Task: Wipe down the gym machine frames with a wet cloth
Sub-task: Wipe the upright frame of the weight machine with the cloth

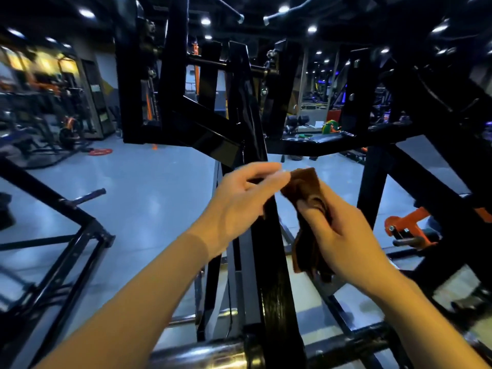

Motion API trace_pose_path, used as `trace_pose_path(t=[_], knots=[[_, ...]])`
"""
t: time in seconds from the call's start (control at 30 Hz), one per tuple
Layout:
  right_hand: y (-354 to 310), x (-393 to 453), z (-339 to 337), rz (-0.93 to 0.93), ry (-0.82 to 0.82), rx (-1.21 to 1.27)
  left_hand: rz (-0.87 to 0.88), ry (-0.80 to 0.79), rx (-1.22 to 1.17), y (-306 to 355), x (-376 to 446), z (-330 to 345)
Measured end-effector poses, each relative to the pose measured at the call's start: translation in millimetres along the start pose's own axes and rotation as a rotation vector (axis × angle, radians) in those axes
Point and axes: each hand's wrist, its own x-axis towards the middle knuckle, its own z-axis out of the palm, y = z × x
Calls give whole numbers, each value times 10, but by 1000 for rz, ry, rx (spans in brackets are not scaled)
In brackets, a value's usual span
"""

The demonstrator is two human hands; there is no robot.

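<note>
Right now right hand (343,235) has a closed grip around a bunched brown cloth (306,198), just right of the black upright frame post (274,262). Left hand (239,203) pinches the cloth's top corner with its fingertips (279,177), in front of the post. Chrome bar (202,352) crosses below; grey floor (149,187) behind.

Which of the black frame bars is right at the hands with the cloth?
The central upright post, running between the left hand and right hand that hold the brown cloth. The other bars stand off to either side.
</note>
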Motion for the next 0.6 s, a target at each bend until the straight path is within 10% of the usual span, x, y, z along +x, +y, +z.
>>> trace_pose_path(t=[0.13, 0.6], knots=[[199, 26, -92, 9, 21, -189, 206, 525, 111, -134, 144, -357], [441, -362, 169, -498, -147, -551, 527, 538, 1231, -367, 986, -877]])
